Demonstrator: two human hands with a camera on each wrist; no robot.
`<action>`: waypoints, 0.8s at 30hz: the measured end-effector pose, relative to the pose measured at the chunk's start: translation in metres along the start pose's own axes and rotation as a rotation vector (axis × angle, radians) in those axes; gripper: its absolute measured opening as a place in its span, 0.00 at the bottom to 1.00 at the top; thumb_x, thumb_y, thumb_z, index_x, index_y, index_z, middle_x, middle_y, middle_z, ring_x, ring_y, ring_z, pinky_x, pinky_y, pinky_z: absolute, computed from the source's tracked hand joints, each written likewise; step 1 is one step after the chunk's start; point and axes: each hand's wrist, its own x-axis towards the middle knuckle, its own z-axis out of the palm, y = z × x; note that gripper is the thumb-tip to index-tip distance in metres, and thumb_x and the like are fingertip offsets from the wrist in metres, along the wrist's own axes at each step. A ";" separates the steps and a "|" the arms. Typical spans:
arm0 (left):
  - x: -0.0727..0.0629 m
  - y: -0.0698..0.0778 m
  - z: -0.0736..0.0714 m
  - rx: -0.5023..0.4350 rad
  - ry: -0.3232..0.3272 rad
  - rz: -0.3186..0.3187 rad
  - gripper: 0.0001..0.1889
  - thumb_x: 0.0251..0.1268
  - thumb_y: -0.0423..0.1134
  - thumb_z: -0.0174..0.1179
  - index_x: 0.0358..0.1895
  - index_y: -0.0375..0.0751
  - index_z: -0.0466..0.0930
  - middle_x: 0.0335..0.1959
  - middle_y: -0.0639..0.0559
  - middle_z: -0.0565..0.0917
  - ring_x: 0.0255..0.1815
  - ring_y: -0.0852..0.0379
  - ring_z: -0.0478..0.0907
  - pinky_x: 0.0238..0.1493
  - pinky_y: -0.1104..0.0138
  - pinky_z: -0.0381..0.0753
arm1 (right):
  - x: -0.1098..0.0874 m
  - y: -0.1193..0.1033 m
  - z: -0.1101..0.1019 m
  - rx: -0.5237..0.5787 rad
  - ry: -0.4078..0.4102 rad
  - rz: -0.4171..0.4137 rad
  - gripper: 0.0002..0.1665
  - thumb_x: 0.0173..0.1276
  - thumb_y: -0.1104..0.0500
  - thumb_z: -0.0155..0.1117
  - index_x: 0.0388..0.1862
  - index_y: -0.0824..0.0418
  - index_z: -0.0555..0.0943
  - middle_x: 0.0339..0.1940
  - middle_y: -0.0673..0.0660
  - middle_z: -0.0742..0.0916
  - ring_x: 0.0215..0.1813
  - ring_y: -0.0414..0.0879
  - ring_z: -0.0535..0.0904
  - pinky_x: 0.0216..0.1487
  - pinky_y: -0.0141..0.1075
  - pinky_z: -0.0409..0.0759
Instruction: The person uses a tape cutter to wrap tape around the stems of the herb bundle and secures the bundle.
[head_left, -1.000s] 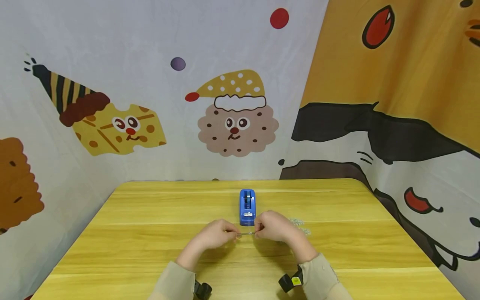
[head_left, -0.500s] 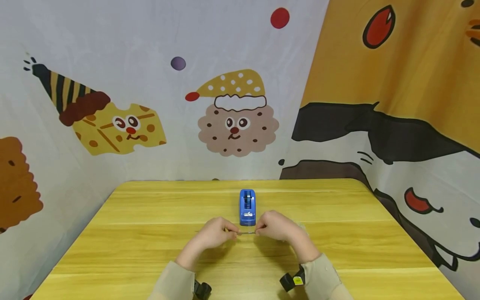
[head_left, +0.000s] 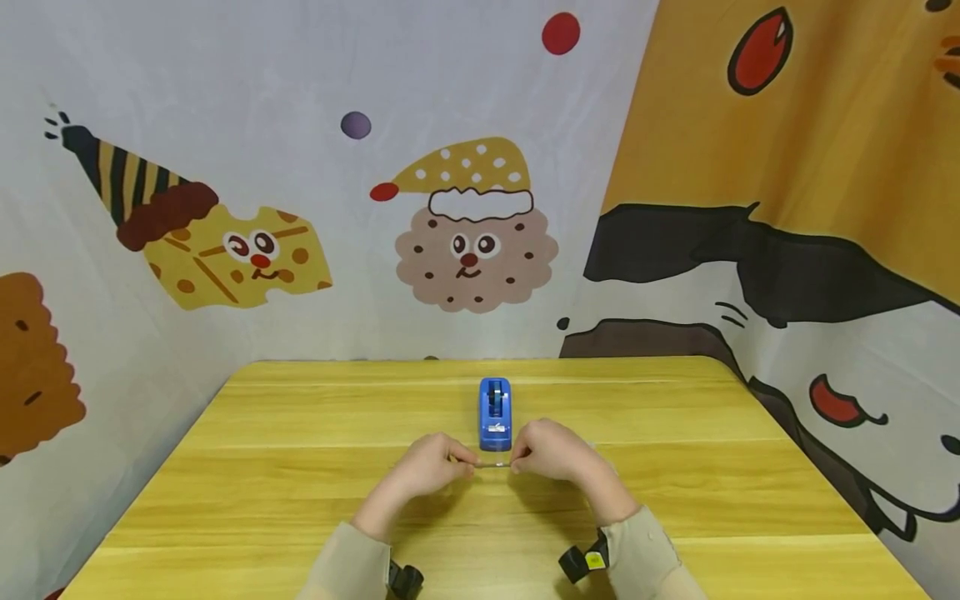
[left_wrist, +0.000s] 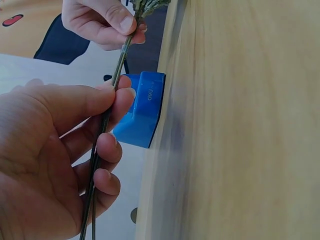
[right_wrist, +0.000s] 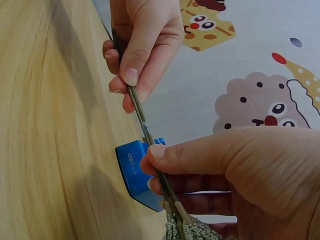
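A thin bundle of dried flower stems (head_left: 492,465) stretches level between the two hands, in front of a blue tape dispenser (head_left: 495,414). My left hand (head_left: 435,464) pinches the stems between thumb and forefinger; in the left wrist view their lower ends run down across the curled fingers. My right hand (head_left: 555,450) pinches the same bundle nearer its pale green flower heads (right_wrist: 192,230), which the right hand and forearm mostly hide in the head view. Between both grips, a shiny patch that looks like clear tape (right_wrist: 144,123) lies on the stems.
The wooden table (head_left: 300,500) carries the dispenser just beyond the fingertips. Behind the table hangs a cartoon-printed curtain (head_left: 300,333). A small black camera (head_left: 573,564) sits at the right wrist, another camera (head_left: 406,582) at the left.
The flower heads, visible past the right forearm a second ago, have sunk almost out of sight behind it. Both hands keep their pinch on the stems and have barely shifted.
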 end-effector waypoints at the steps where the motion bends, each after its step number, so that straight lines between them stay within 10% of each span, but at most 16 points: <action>1: 0.000 0.000 0.000 0.001 0.002 0.000 0.07 0.62 0.35 0.63 0.41 0.44 0.89 0.45 0.46 0.86 0.19 0.62 0.65 0.21 0.67 0.68 | 0.000 0.000 0.000 0.000 0.002 0.002 0.06 0.58 0.63 0.72 0.24 0.54 0.87 0.25 0.42 0.82 0.27 0.35 0.75 0.32 0.33 0.77; 24: -0.001 0.002 0.002 -0.005 0.049 -0.023 0.08 0.60 0.34 0.64 0.40 0.46 0.89 0.41 0.52 0.87 0.27 0.62 0.74 0.32 0.63 0.75 | 0.003 -0.002 0.006 -0.069 0.071 0.033 0.12 0.55 0.61 0.73 0.21 0.52 0.77 0.20 0.43 0.77 0.24 0.39 0.71 0.27 0.35 0.72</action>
